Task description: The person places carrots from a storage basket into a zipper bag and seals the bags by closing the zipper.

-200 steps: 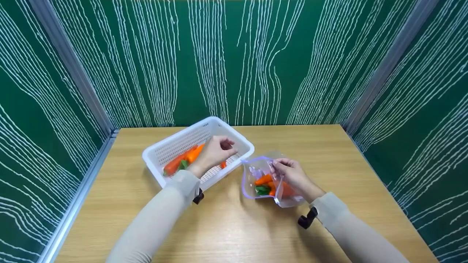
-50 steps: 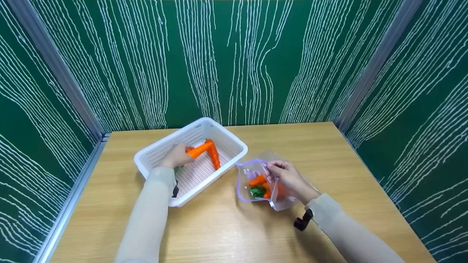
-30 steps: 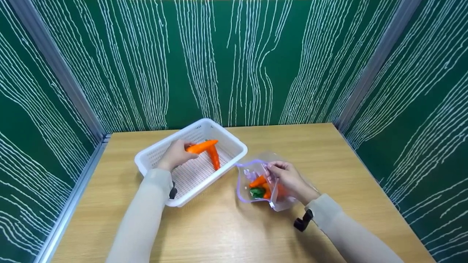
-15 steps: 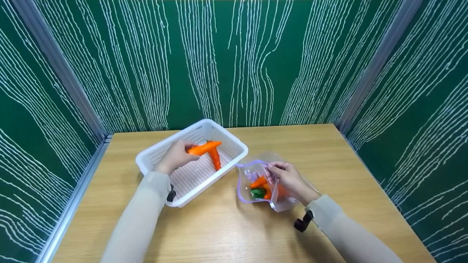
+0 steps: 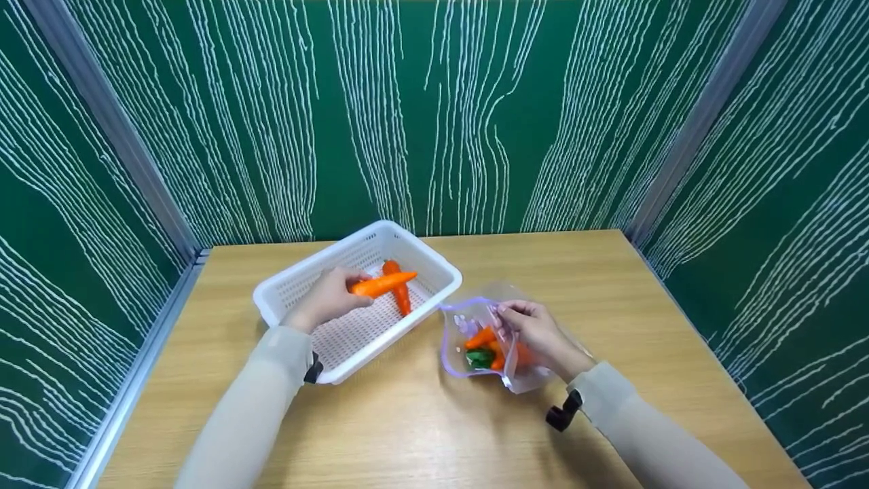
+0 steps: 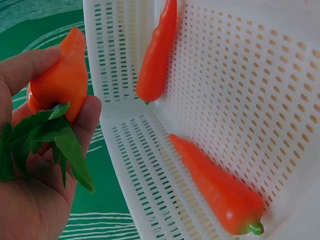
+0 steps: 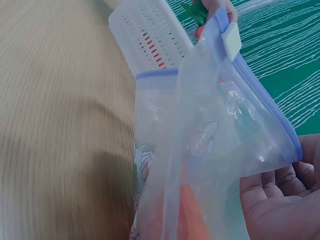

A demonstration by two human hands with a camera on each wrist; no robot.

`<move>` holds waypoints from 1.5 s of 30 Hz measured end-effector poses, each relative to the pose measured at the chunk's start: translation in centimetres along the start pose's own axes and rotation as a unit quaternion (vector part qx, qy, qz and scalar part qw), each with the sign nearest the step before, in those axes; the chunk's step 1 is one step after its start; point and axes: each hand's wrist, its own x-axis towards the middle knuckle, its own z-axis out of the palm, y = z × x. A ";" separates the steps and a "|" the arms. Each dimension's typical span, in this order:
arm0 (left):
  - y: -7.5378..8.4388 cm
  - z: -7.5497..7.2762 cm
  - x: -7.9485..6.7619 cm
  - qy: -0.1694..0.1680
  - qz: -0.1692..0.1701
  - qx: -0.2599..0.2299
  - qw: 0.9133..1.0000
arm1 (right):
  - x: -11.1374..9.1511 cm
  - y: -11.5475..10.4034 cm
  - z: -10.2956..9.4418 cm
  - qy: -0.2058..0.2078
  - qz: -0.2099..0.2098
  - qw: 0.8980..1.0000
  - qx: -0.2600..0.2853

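Observation:
My left hand (image 5: 329,299) holds an orange carrot (image 5: 383,284) over the white perforated basket (image 5: 426,248). Green leaves (image 6: 50,137) hang from the carrot's thick end in the left wrist view. Inside the basket lie two long red peppers, one with a green stem (image 6: 217,190) and one further up the frame (image 6: 159,57); the head view shows just one red pepper (image 5: 402,299) plainly. With finger and thumb my right hand (image 5: 536,329) pinches the rim of a clear, purple-edged slider bag (image 7: 200,115), which gapes toward the basket. Orange vegetables (image 5: 481,337) and green leaves (image 5: 479,358) are in the bag.
The basket and bag stand close together on a wooden table (image 5: 407,435). Green walls with white streaks (image 5: 366,122) rise behind and at both sides. Metal posts (image 5: 699,115) mark the corners. A dark camera mount sits on each wrist.
My left hand, earlier over the basket with nothing held, has reached to its left end and taken the carrot, then moved it slightly right. My right hand keeps its hold on the bag.

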 end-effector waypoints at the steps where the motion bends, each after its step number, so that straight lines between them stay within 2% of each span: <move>1: 0.1 0.1 0.0 -0.005 0.006 0.000 1.000 | 0.0 0.0 0.0 -0.001 -0.001 1.000 0.000; 10: 1.3 0.2 -0.8 -0.033 0.035 0.010 0.999 | -0.1 0.2 0.1 0.000 0.003 1.000 -0.008; 13: 1.3 0.0 -1.1 -0.037 0.032 0.022 0.999 | -0.1 0.1 0.1 0.006 0.016 1.000 -0.024; 17: 1.5 0.0 -1.4 -0.041 0.036 0.032 0.998 | -0.3 -0.3 0.0 0.020 0.053 0.998 -0.032; 20: 1.8 0.0 -1.6 -0.047 0.043 0.035 0.997 | -0.3 -0.4 -0.1 0.017 0.061 0.997 -0.034; 29: 2.4 0.1 -2.1 -0.053 0.056 0.042 0.996 | -0.1 0.1 0.0 0.008 0.041 0.998 -0.046; 34: 2.6 -0.2 -2.3 -0.062 0.070 0.044 0.995 | -0.1 0.2 0.2 0.001 0.018 1.000 -0.023; 37: 2.9 -0.5 -2.6 -0.064 0.077 0.047 0.994 | -0.1 0.0 0.2 -0.004 0.017 1.000 -0.007; 45: 3.5 -0.6 -3.4 -0.085 0.078 0.038 0.993 | -0.3 -0.2 0.1 0.005 0.042 0.999 -0.028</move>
